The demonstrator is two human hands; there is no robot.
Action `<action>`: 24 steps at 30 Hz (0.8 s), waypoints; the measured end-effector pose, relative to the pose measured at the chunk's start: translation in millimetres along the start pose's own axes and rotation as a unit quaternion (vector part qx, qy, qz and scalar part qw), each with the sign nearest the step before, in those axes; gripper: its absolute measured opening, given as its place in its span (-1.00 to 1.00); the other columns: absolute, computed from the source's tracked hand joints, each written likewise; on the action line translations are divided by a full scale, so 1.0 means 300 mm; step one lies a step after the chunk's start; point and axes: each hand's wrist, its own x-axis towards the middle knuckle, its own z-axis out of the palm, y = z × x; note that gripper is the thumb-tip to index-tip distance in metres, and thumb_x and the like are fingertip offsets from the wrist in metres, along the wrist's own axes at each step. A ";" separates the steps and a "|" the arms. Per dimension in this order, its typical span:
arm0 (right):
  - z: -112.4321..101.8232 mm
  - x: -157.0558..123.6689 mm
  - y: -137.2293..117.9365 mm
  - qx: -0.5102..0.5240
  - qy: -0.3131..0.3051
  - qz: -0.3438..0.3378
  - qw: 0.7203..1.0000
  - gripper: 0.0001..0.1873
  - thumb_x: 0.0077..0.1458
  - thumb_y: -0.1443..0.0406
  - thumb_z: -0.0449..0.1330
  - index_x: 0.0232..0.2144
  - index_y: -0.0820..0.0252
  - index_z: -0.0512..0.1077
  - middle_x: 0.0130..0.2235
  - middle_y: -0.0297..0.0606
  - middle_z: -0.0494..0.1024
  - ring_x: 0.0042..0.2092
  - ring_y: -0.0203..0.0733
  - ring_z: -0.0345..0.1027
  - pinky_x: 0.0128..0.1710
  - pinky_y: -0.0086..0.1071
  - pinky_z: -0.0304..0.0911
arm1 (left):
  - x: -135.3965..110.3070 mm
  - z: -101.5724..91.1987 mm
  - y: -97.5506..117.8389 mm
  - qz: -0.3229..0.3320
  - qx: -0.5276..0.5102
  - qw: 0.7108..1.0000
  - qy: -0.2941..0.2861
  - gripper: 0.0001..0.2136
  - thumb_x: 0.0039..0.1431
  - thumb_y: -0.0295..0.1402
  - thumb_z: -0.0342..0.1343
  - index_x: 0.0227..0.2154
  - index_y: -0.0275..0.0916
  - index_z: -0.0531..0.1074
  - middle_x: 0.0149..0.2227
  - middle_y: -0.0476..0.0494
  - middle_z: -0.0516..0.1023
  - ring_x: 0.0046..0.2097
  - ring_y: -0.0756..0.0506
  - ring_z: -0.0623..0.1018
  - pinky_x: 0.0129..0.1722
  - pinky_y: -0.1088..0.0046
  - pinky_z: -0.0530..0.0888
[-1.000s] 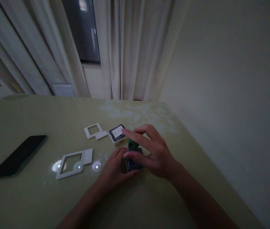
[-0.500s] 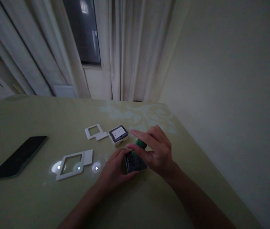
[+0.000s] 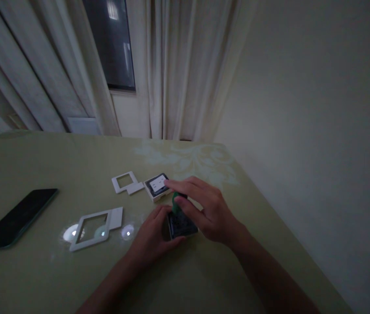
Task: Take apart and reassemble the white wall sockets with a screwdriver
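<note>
My left hand (image 3: pixel 154 237) is closed around the near-left side of a dark, square wall socket or switch unit (image 3: pixel 185 226) on the table, thumb along its front edge. In my right hand (image 3: pixel 206 207), a short green screwdriver handle (image 3: pixel 175 203) is held between thumb and fingers, standing over the far-left part of the unit. The screwdriver's tip is hidden. Just beyond my right fingertips lies a second wall socket (image 3: pixel 157 183), with a white slotted face and a dark surround.
White cover frames lie to the left, one farther off (image 3: pixel 116 185) and one nearer (image 3: pixel 76 237), each with a small white plate beside it. A dark tablet or phone (image 3: pixel 18 218) lies at far left. A wall (image 3: pixel 302 131) borders the table's right edge.
The view has shifted slightly. My right hand has moved left, and the screwdriver handle now stands more upright over the unit's far-left part. My left hand keeps its hold.
</note>
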 end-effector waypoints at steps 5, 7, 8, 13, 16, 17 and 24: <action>0.008 0.002 -0.001 -0.081 0.023 -0.006 0.996 -0.62 0.48 0.19 0.16 0.22 0.16 0.52 0.02 -0.07 0.65 0.06 0.02 0.51 0.12 -0.09 0.38 | 0.000 0.000 0.001 -0.007 -0.004 1.000 0.006 -0.37 0.11 -0.15 0.47 0.21 0.06 0.37 0.19 -0.19 0.56 0.19 -0.43 0.60 0.12 -0.06 0.62; 0.008 0.003 -0.002 -0.037 -0.008 0.004 0.999 -0.60 0.50 0.23 0.11 0.29 0.13 0.45 0.08 -0.11 0.65 0.09 -0.03 0.52 0.12 -0.14 0.38 | 0.001 0.000 0.003 -0.004 -0.006 1.000 0.005 -0.39 0.13 -0.17 0.45 0.21 0.05 0.38 0.19 -0.20 0.56 0.19 -0.42 0.60 0.12 -0.06 0.62; 0.008 0.002 -0.001 -0.044 0.005 0.005 0.999 -0.63 0.49 0.22 0.14 0.24 0.12 0.50 -0.02 -0.15 0.68 0.01 -0.06 0.54 0.08 -0.17 0.39 | 0.001 -0.001 0.004 -0.001 -0.007 1.000 0.005 -0.40 0.13 -0.17 0.45 0.20 0.05 0.38 0.18 -0.19 0.56 0.19 -0.42 0.60 0.13 -0.06 0.62; -0.007 -0.005 0.009 -0.102 0.023 0.010 0.994 -0.63 0.47 0.15 0.18 0.19 0.16 0.54 0.01 -0.08 0.65 0.05 0.01 0.51 0.14 -0.08 0.35 | -0.001 0.003 -0.001 -0.002 -0.011 1.000 0.010 -0.37 0.13 -0.15 0.45 0.23 0.05 0.35 0.18 -0.19 0.55 0.20 -0.44 0.60 0.15 -0.11 0.60; -0.010 -0.006 0.016 -0.021 -0.021 0.021 0.999 -0.55 0.54 0.26 0.03 0.37 0.15 0.36 0.15 -0.09 0.62 0.12 -0.08 0.51 0.14 -0.16 0.40 | -0.001 0.004 -0.002 -0.007 -0.009 1.000 -0.001 -0.40 0.14 -0.15 0.44 0.20 -0.01 0.35 0.16 -0.22 0.55 0.16 -0.41 0.61 0.14 -0.10 0.60; -0.009 -0.006 0.018 -0.034 -0.005 0.019 0.999 -0.58 0.54 0.25 0.07 0.33 0.14 0.42 0.04 -0.13 0.66 0.03 -0.09 0.54 0.09 -0.17 0.42 | -0.001 0.004 -0.001 -0.008 -0.009 1.000 -0.004 -0.39 0.14 -0.15 0.45 0.20 -0.01 0.35 0.16 -0.23 0.55 0.17 -0.41 0.60 0.15 -0.10 0.59; -0.016 -0.003 -0.012 0.028 -0.096 0.014 0.995 -0.44 0.49 0.31 0.10 0.46 0.08 0.23 0.28 -0.11 0.53 0.25 -0.05 0.43 0.26 -0.12 0.38 | 0.002 -0.004 0.012 -0.008 -0.009 1.000 -0.006 -0.50 0.16 -0.18 0.43 0.12 -0.03 0.42 0.11 -0.17 0.58 0.12 -0.34 0.62 0.09 0.06 0.62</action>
